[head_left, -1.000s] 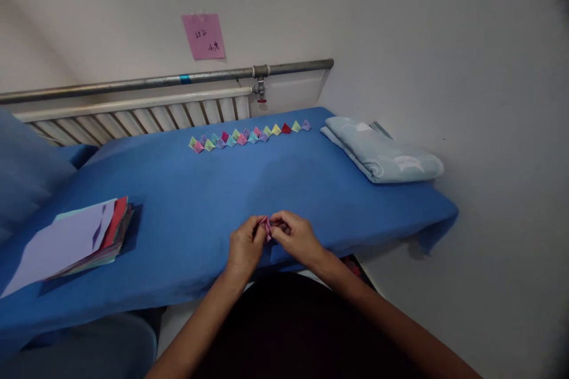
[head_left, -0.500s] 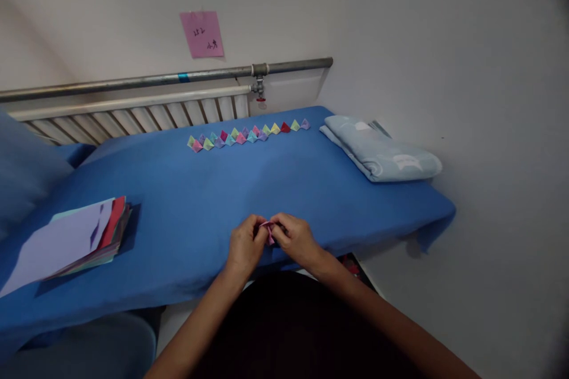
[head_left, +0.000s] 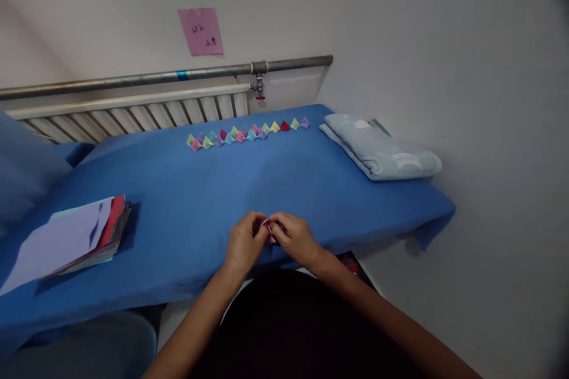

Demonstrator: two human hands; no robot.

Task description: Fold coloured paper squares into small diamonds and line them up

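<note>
Near the front edge of the blue-covered table, a small pink paper piece (head_left: pixel 270 233) is pinched between both hands. My left hand (head_left: pixel 245 241) is closed on its left side, and my right hand (head_left: pixel 296 238) grips it from the right. Fingers cover most of the paper, so its folds cannot be made out. Toward the back of the table, several small folded paper shapes (head_left: pixel 240 137) in mixed colours stand in rows. A stack of coloured paper (head_left: pixel 66 241) lies at the left, lilac sheets on top and red beneath.
A folded light blue blanket (head_left: pixel 382 151) lies at the table's right end. Behind the blue tablecloth (head_left: pixel 186 189) are a radiator (head_left: pixel 146 115) and a metal pipe (head_left: pixel 213 73). A pink note (head_left: pixel 201 32) hangs on the wall. A blue seat (head_left: pixel 89 346) is at lower left.
Both hands stay closed on the pink paper and have shifted only slightly, with less of the paper showing between the fingers. The view has tilted a little.
</note>
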